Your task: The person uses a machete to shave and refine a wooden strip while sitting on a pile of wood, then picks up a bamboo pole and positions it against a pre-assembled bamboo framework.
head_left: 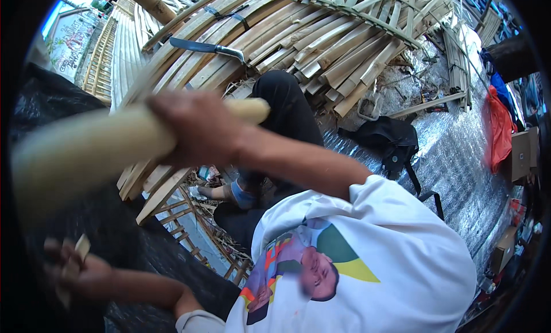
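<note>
My right hand (198,126) is wrapped round a thick, pale wooden club (92,146), smeared by motion. Its narrower end sticks out past my fist, and its broad end reaches toward the left edge. At the lower left, my left hand (80,270) is closed on a thin bamboo strip (83,247); one end shows above the fingers, the other below. Beyond my right hand, a long knife (206,48) with a dark blade lies on a large stack of split bamboo slats (270,26). My bent knee (284,92), in dark trousers, is beside the stack.
A latticed bamboo panel (367,14) rests on the slats. Right of my leg, a black bag (384,140) with straps lies on a silvery sheet (453,155). Farther right are a red plastic bag (498,129) and cardboard boxes (521,155). Black sheeting (57,97) covers the left side.
</note>
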Tool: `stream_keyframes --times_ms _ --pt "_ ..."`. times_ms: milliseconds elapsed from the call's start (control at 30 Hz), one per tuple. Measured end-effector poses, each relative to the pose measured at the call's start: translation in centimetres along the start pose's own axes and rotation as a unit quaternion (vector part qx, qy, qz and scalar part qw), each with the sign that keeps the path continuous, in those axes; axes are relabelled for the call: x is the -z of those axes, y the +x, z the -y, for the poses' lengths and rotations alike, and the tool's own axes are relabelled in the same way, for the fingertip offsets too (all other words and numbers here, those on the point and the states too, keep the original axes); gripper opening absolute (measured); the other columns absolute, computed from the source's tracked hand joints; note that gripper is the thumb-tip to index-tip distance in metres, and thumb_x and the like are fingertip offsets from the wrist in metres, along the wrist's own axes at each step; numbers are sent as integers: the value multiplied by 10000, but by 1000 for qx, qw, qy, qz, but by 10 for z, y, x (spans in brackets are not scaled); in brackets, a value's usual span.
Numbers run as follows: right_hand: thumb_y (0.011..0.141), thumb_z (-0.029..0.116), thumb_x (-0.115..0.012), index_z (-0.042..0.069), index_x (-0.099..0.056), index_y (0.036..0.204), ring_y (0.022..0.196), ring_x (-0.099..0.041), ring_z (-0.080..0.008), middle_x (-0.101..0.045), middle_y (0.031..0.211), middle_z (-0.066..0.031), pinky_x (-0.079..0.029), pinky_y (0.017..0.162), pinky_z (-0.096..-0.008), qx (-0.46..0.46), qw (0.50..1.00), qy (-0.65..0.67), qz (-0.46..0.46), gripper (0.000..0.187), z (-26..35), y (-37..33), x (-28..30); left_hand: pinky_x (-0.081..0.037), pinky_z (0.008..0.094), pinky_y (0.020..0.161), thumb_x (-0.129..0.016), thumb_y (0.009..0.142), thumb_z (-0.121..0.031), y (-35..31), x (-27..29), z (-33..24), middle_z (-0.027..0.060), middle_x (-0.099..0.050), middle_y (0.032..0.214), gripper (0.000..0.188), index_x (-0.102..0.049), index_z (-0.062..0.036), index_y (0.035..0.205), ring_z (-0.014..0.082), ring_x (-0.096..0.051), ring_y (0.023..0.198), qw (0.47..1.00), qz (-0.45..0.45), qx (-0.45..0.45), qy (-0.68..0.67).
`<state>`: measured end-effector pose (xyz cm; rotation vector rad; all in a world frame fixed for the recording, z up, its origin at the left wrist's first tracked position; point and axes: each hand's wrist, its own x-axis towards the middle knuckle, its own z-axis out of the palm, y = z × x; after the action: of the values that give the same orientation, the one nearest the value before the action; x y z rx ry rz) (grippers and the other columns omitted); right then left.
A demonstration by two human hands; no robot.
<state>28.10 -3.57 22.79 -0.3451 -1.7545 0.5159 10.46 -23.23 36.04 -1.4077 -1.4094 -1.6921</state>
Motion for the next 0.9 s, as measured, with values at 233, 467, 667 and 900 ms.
stream_keyframes --times_ms 233,467,667,900 --pt "748 157 -832 35 -573 1225 900 -634 -135 -663 1014 -52 -540 776 -316 -248 959 -139 -24 556 -71 -51 199 -291 185 494 -609 973 -149 -145 -89 79 11 -573 997 228 -546 -84 1183 15 -378 607 934 103 296 -175" --pt "717 183 -834 3 -551 1213 951 -648 -248 -668 1072 -143 -504 843 -367 -517 758 -342 -201 599 -102 -221 330 -282 194 469 -620 959 -112 -269 -82 82 -33 -517 862 126 -577 -93 1076 20 -380 567 794 8 594 -129" --pt "714 312 -819 11 -504 1309 1131 -598 -395 -614 1219 -222 -450 974 -480 -657 593 -431 -176 738 -113 -306 349 -292 204 476 -624 956 -117 -306 -80 66 -55 -487 801 94 -576 -113 1037 24 -403 590 757 38 651 -23" --pt "769 200 -765 16 -577 1201 1115 -551 -367 -591 1170 -188 -400 1022 -461 -373 795 -458 -136 506 -160 -229 270 -273 179 451 -612 960 -124 -324 -86 63 -78 -440 732 87 -570 -123 1036 5 -368 539 754 95 649 -21"
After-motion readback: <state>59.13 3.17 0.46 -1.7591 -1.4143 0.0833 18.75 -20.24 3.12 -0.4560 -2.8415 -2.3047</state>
